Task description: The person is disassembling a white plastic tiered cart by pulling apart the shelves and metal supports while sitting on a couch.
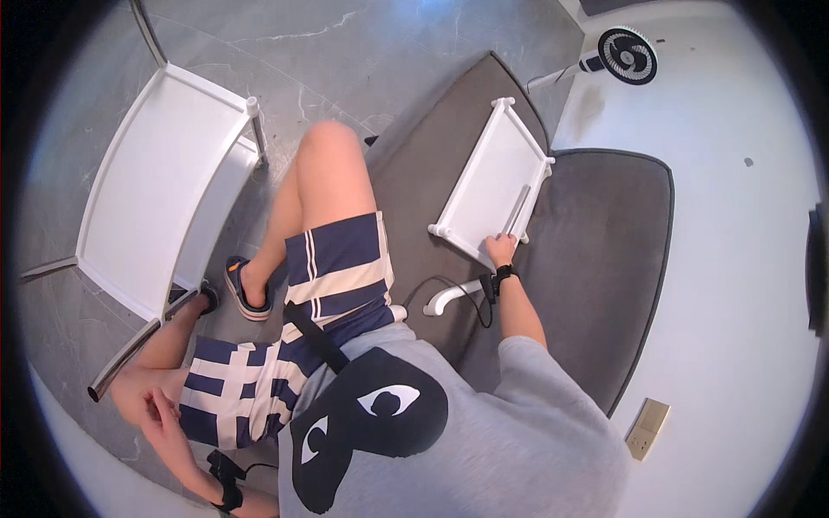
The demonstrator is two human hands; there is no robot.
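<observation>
My right hand (501, 249) is closed around the near end of a short metal tube (518, 210). The tube lies over a white plastic shelf tray (488, 186) with corner sockets, which rests on the grey sofa. Just below that hand is a curved white plastic piece (449, 298). By my left knee, my left hand (159, 416) hangs with loosely bent fingers apart and nothing visible in it. Nearest to it is the lower end of a metal leg (121, 363) on a partly assembled white shelf rack (164, 181).
The grey sofa (596, 224) runs along the white wall. A small black and white fan (628, 56) stands beyond its far end. Metal legs of the rack stick out over the grey marbled floor (302, 52). A wall socket (648, 428) is at the lower right.
</observation>
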